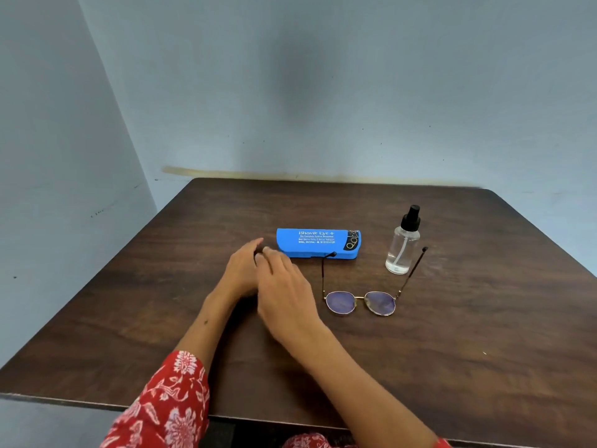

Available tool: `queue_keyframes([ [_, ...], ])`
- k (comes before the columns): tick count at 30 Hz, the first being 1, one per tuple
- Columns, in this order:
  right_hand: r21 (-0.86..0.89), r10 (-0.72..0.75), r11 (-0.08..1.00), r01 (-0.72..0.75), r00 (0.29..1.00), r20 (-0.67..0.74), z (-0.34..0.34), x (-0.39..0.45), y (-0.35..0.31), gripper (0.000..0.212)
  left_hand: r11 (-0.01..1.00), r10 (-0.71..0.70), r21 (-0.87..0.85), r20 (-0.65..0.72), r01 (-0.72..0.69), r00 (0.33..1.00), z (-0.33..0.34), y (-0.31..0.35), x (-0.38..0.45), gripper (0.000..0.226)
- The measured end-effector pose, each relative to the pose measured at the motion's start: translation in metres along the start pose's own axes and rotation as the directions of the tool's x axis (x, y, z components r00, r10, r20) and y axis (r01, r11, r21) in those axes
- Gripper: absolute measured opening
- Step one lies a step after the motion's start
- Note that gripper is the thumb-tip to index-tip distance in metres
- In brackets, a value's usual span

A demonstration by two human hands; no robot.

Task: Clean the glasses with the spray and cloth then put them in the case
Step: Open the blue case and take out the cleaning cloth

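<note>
The glasses [361, 302] lay open on the table [484, 334], between case [318, 243] and spray bottle [403, 245]. Your left hand [243, 270] and right hand [284, 286] met over something dark, perhaps the cloth; their grip was hidden. You'd need the spray next.

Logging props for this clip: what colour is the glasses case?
Bright blue with white lettering; the glasses case shows clearly in the head view.
</note>
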State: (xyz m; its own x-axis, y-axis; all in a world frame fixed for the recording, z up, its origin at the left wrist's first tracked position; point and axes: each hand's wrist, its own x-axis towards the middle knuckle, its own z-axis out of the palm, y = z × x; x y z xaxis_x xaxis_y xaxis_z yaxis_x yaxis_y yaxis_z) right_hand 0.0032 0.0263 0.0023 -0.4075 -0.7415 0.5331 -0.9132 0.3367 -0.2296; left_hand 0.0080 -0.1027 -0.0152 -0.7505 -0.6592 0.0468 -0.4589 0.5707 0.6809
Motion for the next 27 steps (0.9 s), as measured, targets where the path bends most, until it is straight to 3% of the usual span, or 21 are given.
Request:
queue_keyframes([
  [3, -0.138, 0.202, 0.975, -0.176, 0.957, 0.208, 0.014, 0.030, 0.017, 0.060, 0.996, 0.085, -0.008, -0.034, -0.086, 0.996, 0.001, -0.009, 0.004, 0.084],
  [13, -0.418, 0.581, 0.787, -0.453, 0.772, 0.258, 0.028, 0.063, 0.041, 0.065, 0.980, 0.151, -0.110, -0.130, -0.166, 0.980, 0.004, -0.017, 0.008, 0.098],
  [22, -0.521, 0.392, 0.820, -0.236, 0.895, 0.212, 0.030, 0.069, 0.026, 0.042, 0.970, 0.179, -0.142, -0.138, -0.199, 0.974, -0.001, -0.016, 0.013, 0.091],
  [27, -0.526, 0.271, 0.845, -0.098, 0.926, 0.262, 0.027, 0.077, 0.020, 0.024, 0.970, 0.143, -0.176, -0.150, -0.169, 0.978, -0.012, -0.026, 0.018, 0.071],
])
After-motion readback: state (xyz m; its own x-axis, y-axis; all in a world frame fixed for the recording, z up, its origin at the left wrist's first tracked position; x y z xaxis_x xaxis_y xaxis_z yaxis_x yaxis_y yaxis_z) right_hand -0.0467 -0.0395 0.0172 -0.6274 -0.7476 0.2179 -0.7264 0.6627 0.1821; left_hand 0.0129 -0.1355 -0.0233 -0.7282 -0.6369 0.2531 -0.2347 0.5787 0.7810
